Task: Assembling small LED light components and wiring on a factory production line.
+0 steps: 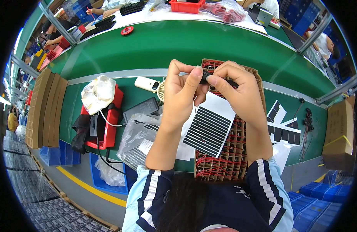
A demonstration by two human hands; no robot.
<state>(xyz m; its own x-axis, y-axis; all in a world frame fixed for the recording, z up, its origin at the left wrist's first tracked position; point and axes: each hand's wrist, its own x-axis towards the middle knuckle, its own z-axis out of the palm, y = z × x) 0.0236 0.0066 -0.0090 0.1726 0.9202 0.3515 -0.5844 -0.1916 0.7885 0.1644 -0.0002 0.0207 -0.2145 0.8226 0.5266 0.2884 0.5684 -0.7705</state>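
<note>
Both hands meet at the centre of the frame, raised above the table. The left hand and the right hand pinch a small black part between thumbs and forefingers, each closed narrowly on one end of it; what the part is cannot be told. A thin wire hangs down from it.

Directly below the hands lies a white sheet with black strips, tilted, resting on a cardboard tray whose cells hold red wires. The tray runs from the middle of the frame down toward the person's dark, white-striped sleeves at the lower edge.

Right of the tray, a second sheet with black patches lies on the green table, and a bundle of black cables sits just beyond it. Left of the hands are a small white fan, a grey flat box and a clear bag holding more striped sheets. Further left, a red bin carries a crumpled white bag. Brown cardboard stacks stand at the left edge. A red disc lies on the far side of the table, upper left, where other people's hands work among black trays.
</note>
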